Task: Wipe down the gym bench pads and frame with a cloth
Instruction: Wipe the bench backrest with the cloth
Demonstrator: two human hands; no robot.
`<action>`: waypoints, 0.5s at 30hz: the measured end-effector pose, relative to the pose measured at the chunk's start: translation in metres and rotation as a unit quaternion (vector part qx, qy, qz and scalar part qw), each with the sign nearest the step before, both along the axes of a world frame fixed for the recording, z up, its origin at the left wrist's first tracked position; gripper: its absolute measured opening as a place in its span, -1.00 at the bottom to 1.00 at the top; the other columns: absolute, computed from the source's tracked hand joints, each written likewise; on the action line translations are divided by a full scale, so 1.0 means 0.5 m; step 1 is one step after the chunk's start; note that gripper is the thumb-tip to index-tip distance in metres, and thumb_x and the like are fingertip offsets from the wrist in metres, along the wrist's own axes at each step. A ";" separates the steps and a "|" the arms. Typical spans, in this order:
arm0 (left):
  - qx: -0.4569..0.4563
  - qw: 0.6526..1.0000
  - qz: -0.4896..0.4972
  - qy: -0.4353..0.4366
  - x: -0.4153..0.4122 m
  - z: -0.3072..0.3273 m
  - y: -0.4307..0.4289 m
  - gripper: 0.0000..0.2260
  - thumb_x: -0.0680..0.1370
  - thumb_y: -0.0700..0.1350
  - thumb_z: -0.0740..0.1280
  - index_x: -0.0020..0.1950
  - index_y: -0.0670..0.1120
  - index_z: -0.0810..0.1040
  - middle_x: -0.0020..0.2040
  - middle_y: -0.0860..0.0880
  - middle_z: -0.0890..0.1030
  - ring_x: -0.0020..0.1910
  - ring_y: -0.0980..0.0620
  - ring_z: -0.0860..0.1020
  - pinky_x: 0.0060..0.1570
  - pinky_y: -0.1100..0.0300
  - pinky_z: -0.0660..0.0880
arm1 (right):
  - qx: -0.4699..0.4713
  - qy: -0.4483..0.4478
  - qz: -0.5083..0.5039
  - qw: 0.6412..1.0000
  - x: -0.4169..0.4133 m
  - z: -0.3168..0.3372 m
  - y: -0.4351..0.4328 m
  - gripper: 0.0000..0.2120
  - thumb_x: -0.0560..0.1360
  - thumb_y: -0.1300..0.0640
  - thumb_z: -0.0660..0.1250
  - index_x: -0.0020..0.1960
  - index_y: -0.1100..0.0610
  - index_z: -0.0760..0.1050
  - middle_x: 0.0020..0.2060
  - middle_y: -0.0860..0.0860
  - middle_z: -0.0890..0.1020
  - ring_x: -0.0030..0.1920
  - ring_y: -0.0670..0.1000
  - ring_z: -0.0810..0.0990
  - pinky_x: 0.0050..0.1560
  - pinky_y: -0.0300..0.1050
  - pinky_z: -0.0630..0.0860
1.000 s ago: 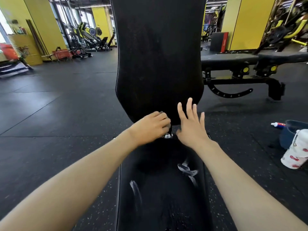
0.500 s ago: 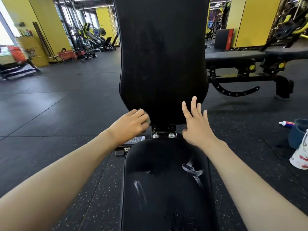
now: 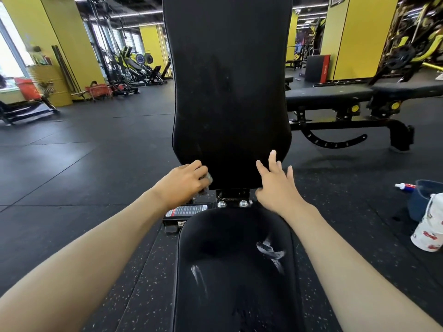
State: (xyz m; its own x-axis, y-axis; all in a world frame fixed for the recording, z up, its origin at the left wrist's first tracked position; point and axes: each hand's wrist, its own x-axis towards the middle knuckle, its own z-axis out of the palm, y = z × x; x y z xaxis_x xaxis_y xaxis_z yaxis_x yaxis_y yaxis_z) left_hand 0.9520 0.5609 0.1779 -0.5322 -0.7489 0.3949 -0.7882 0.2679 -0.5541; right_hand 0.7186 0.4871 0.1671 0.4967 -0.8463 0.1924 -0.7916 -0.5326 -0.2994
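Grey cloth [image 3: 208,178], of which only a small crumpled bit shows, is bunched inside the left grip [image 3: 184,182]. The fingers of this grip curl around it and hold it at the lower left corner of the upright black padded backrest [image 3: 230,92]. The right grip [image 3: 275,185] is spread, with straight fingers lying against the lower right corner of the same backrest.

Between the two grips, just under the backrest, sits the black metal frame bracket [image 3: 233,195] with shiny bolts. A red and white label [image 3: 189,210] lies on the frame to its left. Nearer to the person is the black seat pad [image 3: 227,236], which carries whitish smears [image 3: 269,250].

The bench stands on a dark speckled rubber floor [image 3: 84,176]. At the right on this floor are a dark blue bucket [image 3: 422,202] and a white bottle with red pattern [image 3: 429,231] just beside it. A second black flat bench [image 3: 335,94] stands behind.
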 end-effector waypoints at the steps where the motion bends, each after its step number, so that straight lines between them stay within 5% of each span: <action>1: -0.033 0.999 -0.010 0.012 -0.013 0.014 -0.002 -0.63 0.20 -0.42 0.42 -0.05 -0.16 0.61 -0.14 -0.08 0.56 -0.16 -0.07 0.48 -0.31 0.15 0.52 | 0.003 -0.003 -0.001 1.000 0.003 0.002 0.004 -0.32 0.57 0.21 0.20 0.58 0.13 -0.08 0.51 0.22 -0.32 0.54 0.23 -0.16 0.50 0.17 -0.21; 4: -0.122 0.990 -0.014 0.075 -0.056 0.061 -0.026 -0.63 0.24 -0.43 0.29 0.00 -0.21 0.60 -0.09 -0.13 0.57 -0.10 -0.10 0.47 -0.21 0.11 0.54 | 0.006 -0.011 0.004 1.000 0.015 0.001 0.016 -0.34 0.58 0.19 0.20 0.57 0.12 -0.04 0.47 0.30 -0.35 0.54 0.25 -0.16 0.49 0.19 -0.21; 9: -0.070 0.975 0.080 0.197 -0.078 0.049 -0.052 -0.60 0.21 -0.46 0.43 0.00 -0.18 0.61 -0.09 -0.07 0.55 -0.10 -0.08 0.47 -0.55 0.18 0.44 | -0.004 -0.031 0.011 0.999 0.024 0.008 0.025 -0.34 0.59 0.19 0.21 0.57 0.09 -0.05 0.47 0.30 -0.36 0.54 0.24 -0.10 0.49 0.19 -0.20; 13: 0.041 0.986 0.091 0.135 -0.068 0.059 -0.045 -0.61 0.39 -0.42 0.34 0.19 -0.16 0.57 0.06 -0.10 0.53 0.04 -0.10 0.44 -0.37 0.13 0.43 | -0.024 -0.027 0.023 0.999 0.018 0.014 0.031 -0.35 0.58 0.18 0.21 0.57 0.10 -0.03 0.49 0.25 -0.36 0.55 0.21 -0.12 0.49 0.21 -0.18; 15: 0.041 0.992 0.050 0.107 -0.063 0.094 -0.044 -0.64 0.35 -0.41 0.36 0.10 -0.17 0.61 0.00 -0.11 0.55 -0.01 -0.07 0.45 -0.42 0.08 0.50 | -0.030 -0.031 0.023 0.999 0.015 0.017 0.032 -0.37 0.58 0.18 0.20 0.56 0.10 -0.01 0.48 0.23 -0.38 0.55 0.21 -0.18 0.49 0.22 -0.16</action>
State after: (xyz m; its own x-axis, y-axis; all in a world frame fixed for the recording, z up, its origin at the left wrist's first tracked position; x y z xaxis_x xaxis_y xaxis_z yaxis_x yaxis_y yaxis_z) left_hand 0.9203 0.5390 0.2250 -0.3650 -0.8278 0.4260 -0.9099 0.2204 -0.3514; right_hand 0.7261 0.5032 0.1755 0.5208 -0.8087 0.2735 -0.7468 -0.5868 -0.3131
